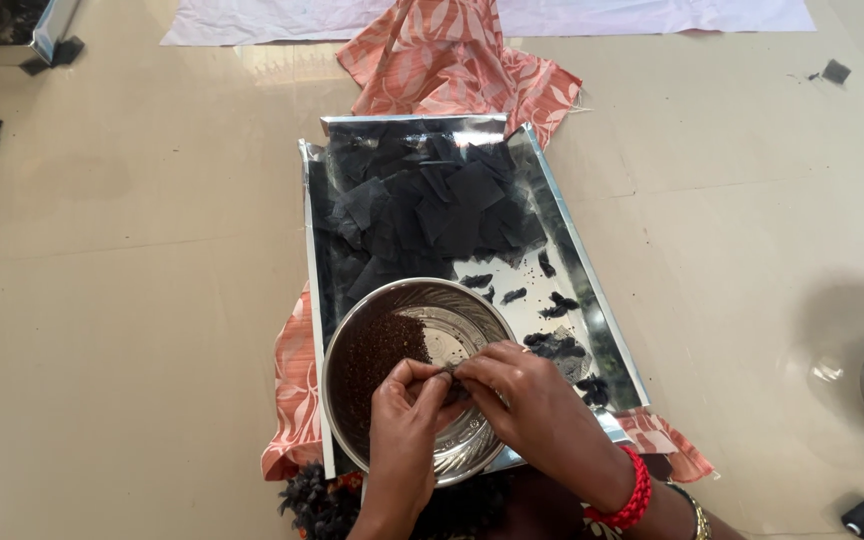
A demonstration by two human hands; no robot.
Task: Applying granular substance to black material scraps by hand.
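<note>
While my left hand (404, 412) and right hand (524, 398) pinched a small black cloth square (449, 371) over the steel bowl (472, 440), low centre, it felt light, limp, best gripped at its edges.

red beaded bracelet (635, 492), gold bangle (697, 515), bare forearms

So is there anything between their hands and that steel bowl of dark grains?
Nothing visible: the left hand and right hand meet directly over the steel bowl, pinching something small and dark above its dark grains.
</note>
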